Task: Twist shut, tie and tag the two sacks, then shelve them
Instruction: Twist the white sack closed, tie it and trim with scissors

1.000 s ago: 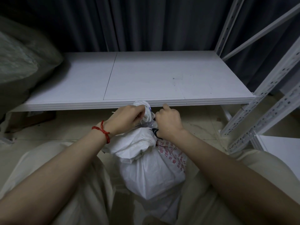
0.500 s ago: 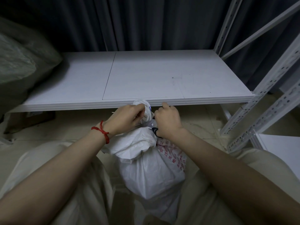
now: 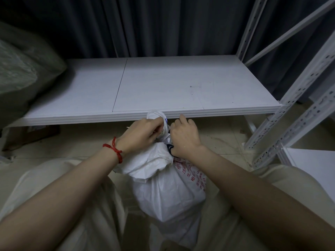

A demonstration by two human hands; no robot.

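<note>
1. Presently the white sack point(image 3: 168, 192) is stood on the floor between the person's knees, just in front of the shelf point(image 3: 181, 84). Its neck is gathered into a twisted tuft point(image 3: 155, 114) that reaches up to the shelf's front edge.
2. The neck is gripped from the left by the left hand point(image 3: 143, 134), which wears a red string bracelet point(image 3: 116, 151). Its fingers are curled closely round the twisted plastic.
3. The right side of the neck is met by the right hand point(image 3: 184, 137). Its fingers are curled in tight and appear to grip the neck. A small dark thing point(image 3: 170, 147) shows under the heel of this hand, but whether it is a tie or a tag cannot be told.
4. The step in hand is judged to be the twisting and tying of this sack, since no finished knot or tag can be seen on it.
5. Next, the twist would have to be kept pinched by one hand while the tie is wound and knotted by the other, or the neck may unwind.
6. A bulky grey-green sack point(image 3: 21, 73) lies on the shelf's left end. Whether it is tied cannot be told.
</note>
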